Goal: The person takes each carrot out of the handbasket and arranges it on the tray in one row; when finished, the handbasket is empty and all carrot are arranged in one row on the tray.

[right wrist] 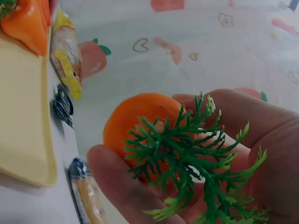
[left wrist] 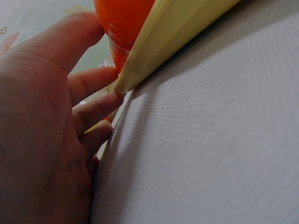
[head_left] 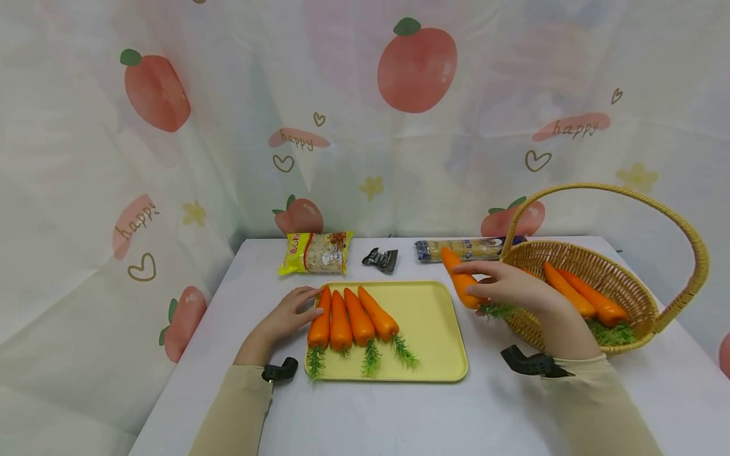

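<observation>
In the head view my right hand (head_left: 510, 288) grips an orange carrot (head_left: 458, 278) in the air, between the tray and the basket. The right wrist view shows fingers and thumb about the carrot's thick end (right wrist: 140, 116), with its green leaves (right wrist: 187, 163) in front. Several carrots (head_left: 360, 320) lie side by side on the yellow tray (head_left: 430, 342), leaves toward me. My left hand (head_left: 288, 313) rests at the tray's left edge. In the left wrist view, its extended fingers touch the tray rim (left wrist: 140, 60) and the thumb lies against the leftmost carrot (left wrist: 124, 23).
A wicker basket (head_left: 647, 297) with a tall handle stands at the right, with more carrots (head_left: 595, 297) inside. Behind the tray lie a yellow food bag (head_left: 316, 253), a small black packet (head_left: 381, 260) and a long noodle pack (head_left: 456, 249). A printed curtain (head_left: 342, 76) closes off the back.
</observation>
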Demonstrator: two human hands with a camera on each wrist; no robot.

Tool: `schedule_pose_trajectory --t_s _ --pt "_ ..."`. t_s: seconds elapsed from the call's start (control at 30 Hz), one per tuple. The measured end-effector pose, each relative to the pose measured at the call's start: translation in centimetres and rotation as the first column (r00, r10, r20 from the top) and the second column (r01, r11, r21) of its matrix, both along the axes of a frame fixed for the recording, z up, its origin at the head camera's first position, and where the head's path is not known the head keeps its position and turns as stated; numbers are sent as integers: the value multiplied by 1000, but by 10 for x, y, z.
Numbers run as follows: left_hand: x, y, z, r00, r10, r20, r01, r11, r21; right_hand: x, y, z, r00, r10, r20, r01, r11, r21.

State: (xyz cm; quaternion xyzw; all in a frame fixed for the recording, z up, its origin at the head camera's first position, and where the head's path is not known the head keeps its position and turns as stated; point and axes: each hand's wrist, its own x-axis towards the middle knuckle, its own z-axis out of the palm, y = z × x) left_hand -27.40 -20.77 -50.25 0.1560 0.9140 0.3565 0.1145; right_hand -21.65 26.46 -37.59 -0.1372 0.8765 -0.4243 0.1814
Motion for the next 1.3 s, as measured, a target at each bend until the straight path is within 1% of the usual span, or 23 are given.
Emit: schedule_pose_trajectory --t_s 0.13,0.2,0.47,0.6,0.7,0.9,1.03,1.17,1.3 --pt "-1 0 -1 1000 -5 -8 5 1000 -1 -4 -15 -6 1000 -8 8 8 1000 19" --pt "-1 -1 -2 1000 -7 -10 7 1000 -2 -6 -22 -8 1000 0 3 0 1000 30" --pt "0 -1 -1 1000 -15 -17 15 1000 -1 -18 -52 -26 999 4 46 -3 1000 -8" --pt "0 0 -1 1000 -11 -11 11 1000 -2 -22 -65 -34 997 31 68 -29 999 -29" --pt "0 0 0 1000 -12 -10 12 1000 -2 -26 -73 -42 995 66 77 -63 997 -39" --pt "0 0 0 1000 -12 -11 12 1000 3 -30 -87 -53 991 94 92 -92 995 -25" --pt "0 0 0 1000 -6 -7 6 1000 6 -33 -92 -57 991 99 88 -99 995 -7" --pt "-1 -1 -1 1000 -9 -10 9 1000 10 -34 -96 -60 993 105 63 -106 994 20" --pt "-1 -1 -1 1000 -12 -12 12 1000 12 -34 -99 -63 993 107 47 -107 994 9"
